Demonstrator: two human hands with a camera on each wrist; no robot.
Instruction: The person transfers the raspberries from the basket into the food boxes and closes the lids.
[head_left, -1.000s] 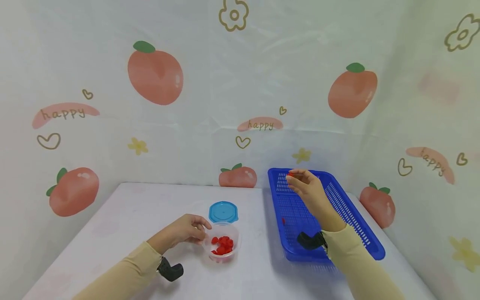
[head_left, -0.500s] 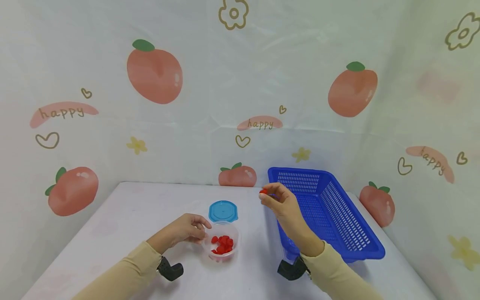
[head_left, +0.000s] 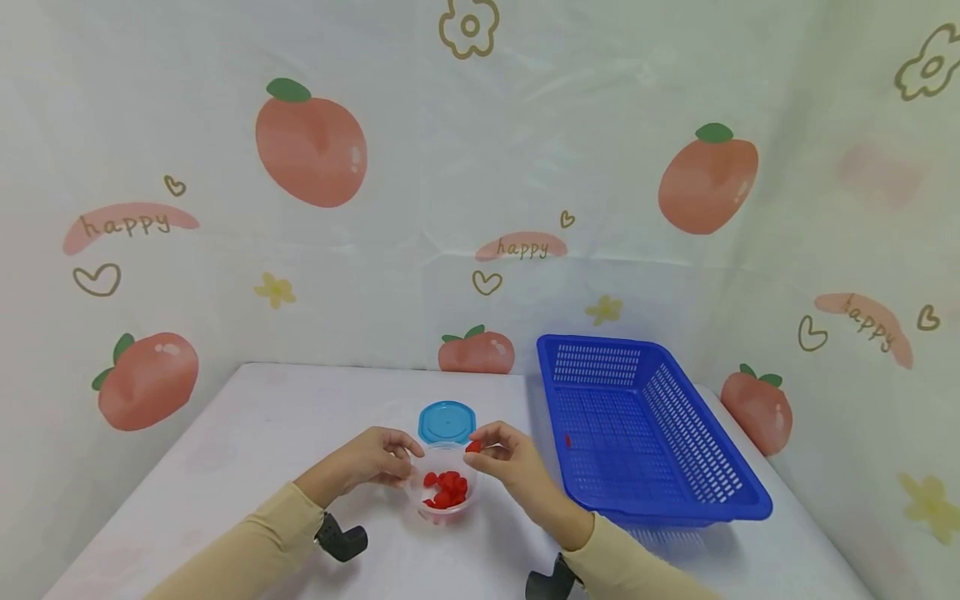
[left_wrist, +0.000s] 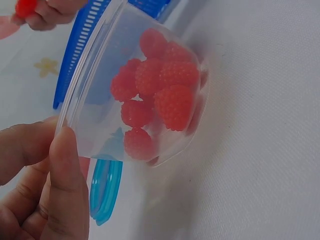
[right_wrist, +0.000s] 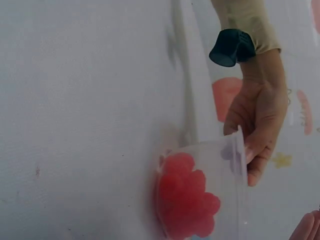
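A clear plastic tub (head_left: 442,516) stands on the table with several red raspberries (left_wrist: 172,107) inside. My left hand (head_left: 369,463) pinches the tub's rim between thumb and fingers, on its left side. Above the tub's right rim, my right hand (head_left: 517,471) pinches one more raspberry (head_left: 473,447) between thumb and fingertips. In the left wrist view that raspberry and the right fingers show at the top left corner. Only a bit of the right fingers shows at the lower right of the right wrist view.
Behind the tub lies a blue lid (head_left: 447,422). A blue slotted basket (head_left: 652,500) stands to the right, with a small red piece (head_left: 567,441) showing at its left side. A printed cloth wall (head_left: 390,317) closes off the table's back.
My right hand has come left and down from over the blue basket to the tub, carrying the raspberry. My left hand has stayed on the tub's rim.
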